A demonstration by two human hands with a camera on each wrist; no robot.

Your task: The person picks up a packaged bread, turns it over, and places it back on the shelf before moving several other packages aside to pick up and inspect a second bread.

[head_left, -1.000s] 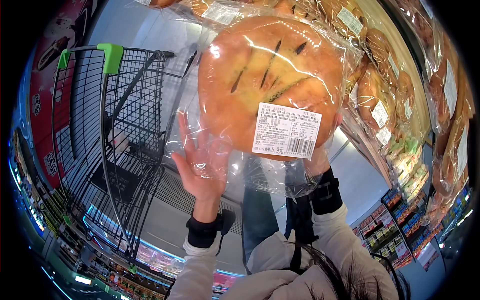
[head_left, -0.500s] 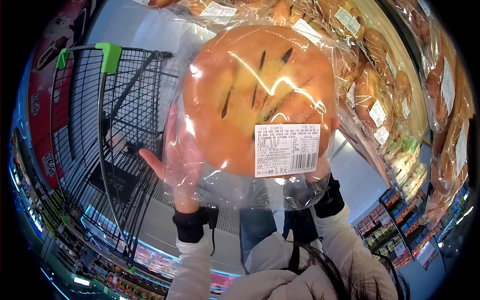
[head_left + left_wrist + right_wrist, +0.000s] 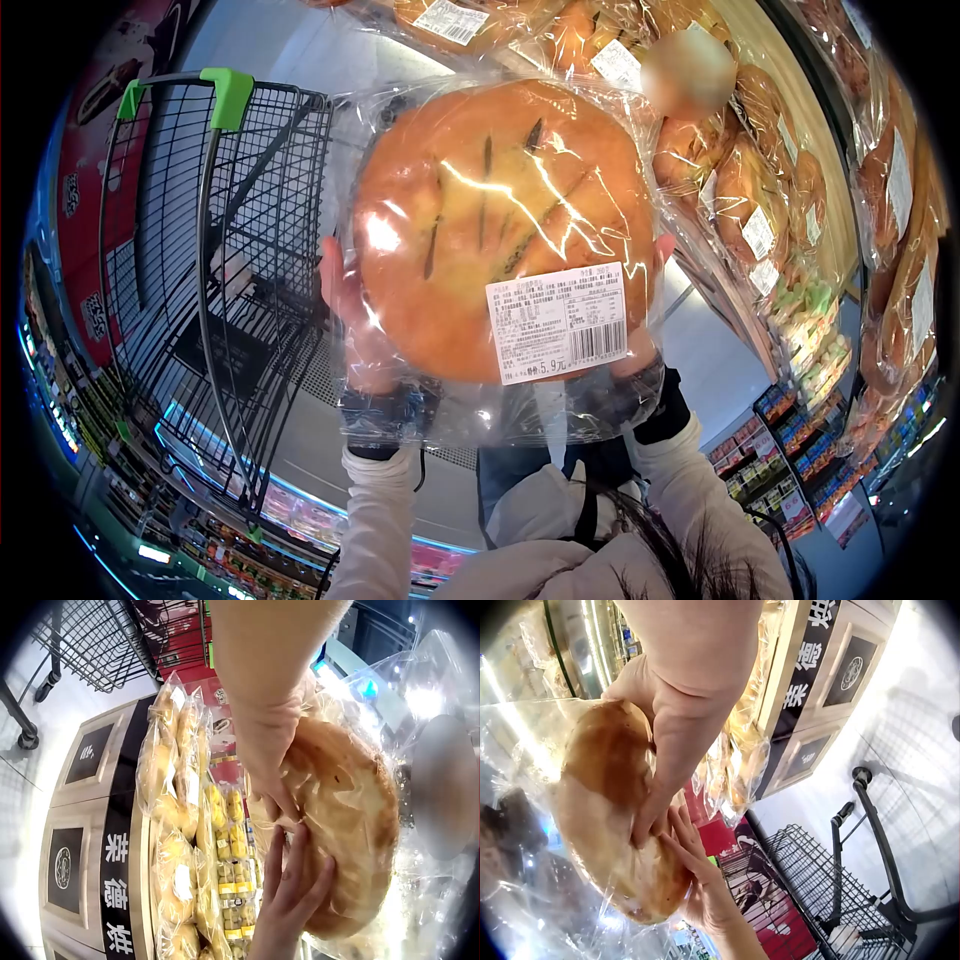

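Head view: you hold bagged round flatbread (image 3: 500, 225) up at chest height, between shopping cart (image 3: 215, 260) on left and bread shelf (image 3: 800, 200) on right. Your left hand (image 3: 345, 300) behind bag's left edge, fingers spread against bread's back. Your right hand (image 3: 640, 340) behind lower right edge, thumb over rim by price label (image 3: 557, 322). Left wrist view: fingers (image 3: 281, 799) of both hands meet on underside, pressing plastic to crust. Right wrist view: same grip, fingers (image 3: 649, 817) curled onto loaf. Bagged loaves (image 3: 760, 190) fill shelf beside.
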